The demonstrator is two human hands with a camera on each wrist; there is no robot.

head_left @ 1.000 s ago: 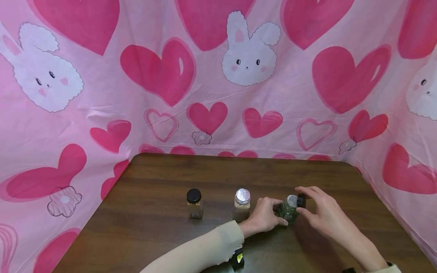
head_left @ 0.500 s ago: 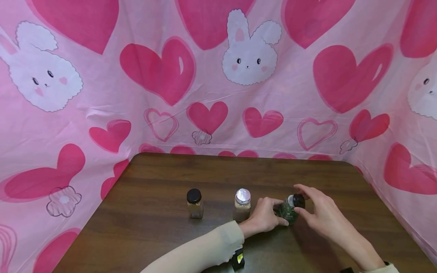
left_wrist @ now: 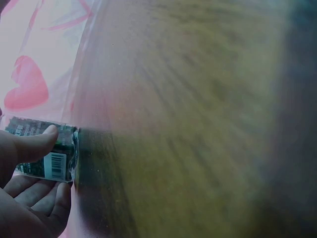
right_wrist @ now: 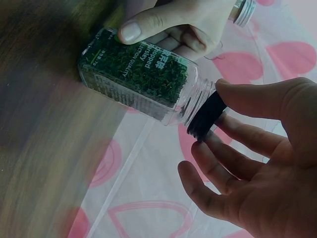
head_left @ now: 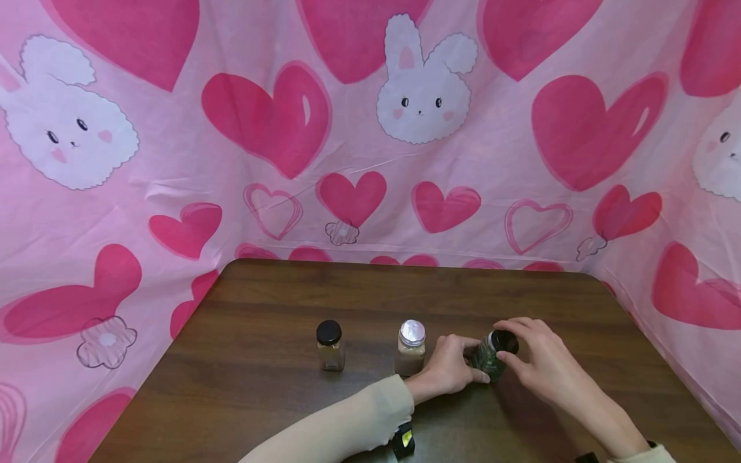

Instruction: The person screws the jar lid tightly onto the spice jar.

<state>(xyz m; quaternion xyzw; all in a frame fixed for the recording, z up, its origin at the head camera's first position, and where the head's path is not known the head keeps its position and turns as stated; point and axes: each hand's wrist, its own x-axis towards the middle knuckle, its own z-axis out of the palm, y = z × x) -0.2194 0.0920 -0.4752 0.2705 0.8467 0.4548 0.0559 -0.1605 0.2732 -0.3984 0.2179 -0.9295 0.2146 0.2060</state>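
A clear spice jar of chopped parsley point(right_wrist: 141, 74) stands at the right of the table, its label and green flakes showing in the right wrist view. My left hand point(head_left: 448, 366) grips the jar's body, thumb on one side and fingers on the other. Between the thumb and fingertips of my right hand point(head_left: 547, 357) is a black screw cap point(right_wrist: 207, 115). The cap sits at the jar's threaded mouth, slightly askew; whether the threads engage, I cannot tell. In the left wrist view the jar's barcode point(left_wrist: 55, 166) shows below the left thumb.
Left of my left hand stands a spice jar with a silvery top point(head_left: 411, 350) and no black cap. Farther left is a black-capped jar point(head_left: 330, 347). The brown wooden table point(head_left: 260, 399) meets a pink heart-and-rabbit cloth point(head_left: 359, 148) behind.
My right hand has brought the black cap leftward from beside the parsley jar's mouth to over it, covering the jar's pale top. The left hand and the other jars stay in place.
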